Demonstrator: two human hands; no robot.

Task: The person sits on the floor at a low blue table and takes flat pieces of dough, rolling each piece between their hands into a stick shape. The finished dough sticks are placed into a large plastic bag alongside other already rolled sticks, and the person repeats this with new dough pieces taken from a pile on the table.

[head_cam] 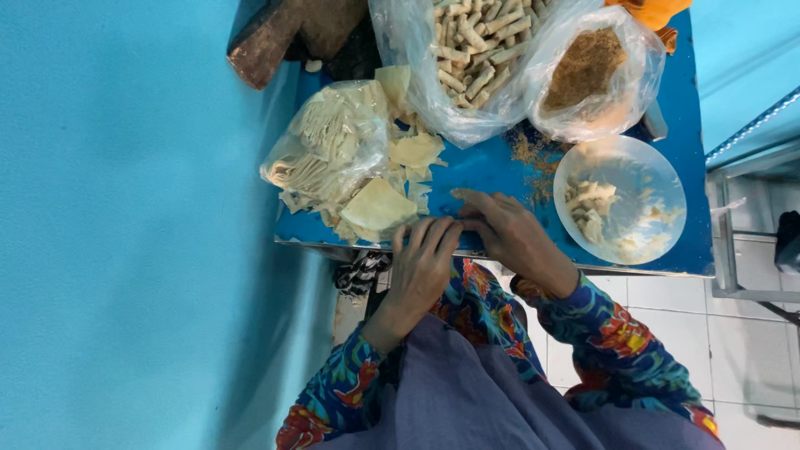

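- I see a blue table [492, 167] running left to right across the far half of the view, its near edge just above the lap.
- At the far side stand two clear bags: one of finished pale rolls [471, 58] in the middle, and to its right one of brown crumbly filling [587, 71].
- On the left of the table lies a third bag, holding stacked pale wrapper sheets [329, 146], with loose wrapper pieces [379, 207] spilled toward the near edge.
- On the right sits a round clear plastic lid or dish [621, 200] with pale paste in it, well apart from the left hand and near the right one.
- My left hand [421, 267] rests at the table's near edge, fingers pointing away, just right of the loose wrappers.
- My right hand [508, 233] lies beside it, fingers pointing left, the two hands touching at the fingertips.
- The hands press together over something small on the table between them; I judge it to be a roll lying with its long axis left to right, but the fingers hide it, so I cannot tell for sure what is clamped.
- The wrappers lie left of the hands, nearer the left hand; the filling lies far and right, nearer the right.
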